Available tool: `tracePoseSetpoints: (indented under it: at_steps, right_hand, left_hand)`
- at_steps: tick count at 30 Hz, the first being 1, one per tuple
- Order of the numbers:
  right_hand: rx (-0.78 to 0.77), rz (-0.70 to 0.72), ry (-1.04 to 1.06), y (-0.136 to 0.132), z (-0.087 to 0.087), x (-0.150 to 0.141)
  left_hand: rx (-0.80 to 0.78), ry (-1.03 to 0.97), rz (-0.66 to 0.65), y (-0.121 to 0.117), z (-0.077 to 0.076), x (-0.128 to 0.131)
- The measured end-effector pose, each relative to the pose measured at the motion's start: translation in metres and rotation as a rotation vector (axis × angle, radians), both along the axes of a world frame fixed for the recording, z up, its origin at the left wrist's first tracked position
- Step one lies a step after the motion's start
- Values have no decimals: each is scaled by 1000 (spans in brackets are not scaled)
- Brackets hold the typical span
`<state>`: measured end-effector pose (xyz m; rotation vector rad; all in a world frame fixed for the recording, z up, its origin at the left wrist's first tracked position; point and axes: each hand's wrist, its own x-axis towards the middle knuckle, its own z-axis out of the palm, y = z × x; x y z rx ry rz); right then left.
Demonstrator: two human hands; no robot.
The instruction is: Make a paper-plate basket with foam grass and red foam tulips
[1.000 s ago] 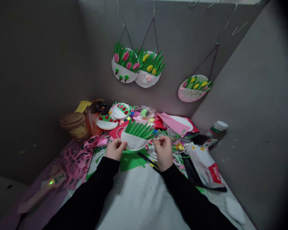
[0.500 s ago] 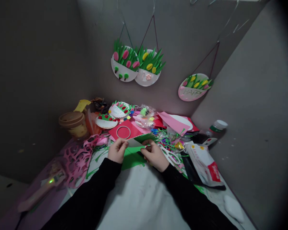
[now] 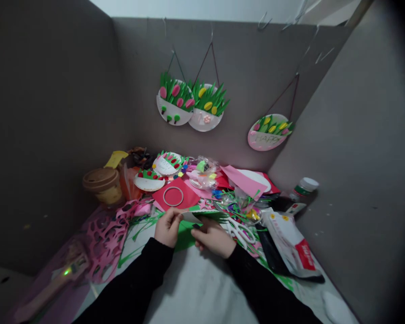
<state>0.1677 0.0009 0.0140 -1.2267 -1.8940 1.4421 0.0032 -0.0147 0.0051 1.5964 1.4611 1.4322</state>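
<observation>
Both my hands hold a half paper plate with green paper grass (image 3: 202, 216), now tipped almost flat above the table. My left hand (image 3: 168, 228) pinches its left edge. My right hand (image 3: 212, 237) is closed under its right part, fingers curled against it. A green sheet of paper (image 3: 185, 240) lies on the table just under the hands. White-handled scissors (image 3: 240, 230) lie right of my right hand.
Craft litter covers the back of the table: a red sheet with a ring (image 3: 173, 196), finished plates (image 3: 150, 180), a pink cut-out sheet (image 3: 106, 231), a brown pot (image 3: 100, 182), a glue gun (image 3: 56, 281), a white packet (image 3: 292, 243), a jar (image 3: 305, 186). Three plate crafts (image 3: 190, 104) hang on the grey wall.
The plate, held upright facing me a second ago, has been tipped down flat. My right hand moved left onto it. The view has tilted slightly downward.
</observation>
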Motion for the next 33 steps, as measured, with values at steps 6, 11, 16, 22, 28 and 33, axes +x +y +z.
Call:
tracePoseSetpoints:
  at_steps: [6,11,16,22,28,33]
  right_hand:
    - [-160,-18,17,-1,-4,-8]
    - [48,-57,-97,-2,-1,-9]
    - [362,-23,-179,0,1,-4]
    - [371,10,-290,0,-1,-1]
    - [318,43,-263,5,-7,2]
    - [186,28,-59,6,-5,4]
  left_hand:
    - [45,-83,-78,1,-9,0]
    - [43,-86,-83,-1,-7,0]
    - [2,-151,-77,-1,-8,0]
    - [4,-130,15,1,-9,-3]
    - [-25,-268,28,7,-16,-6]
    - [-94,-561,92,13,-11,-9]
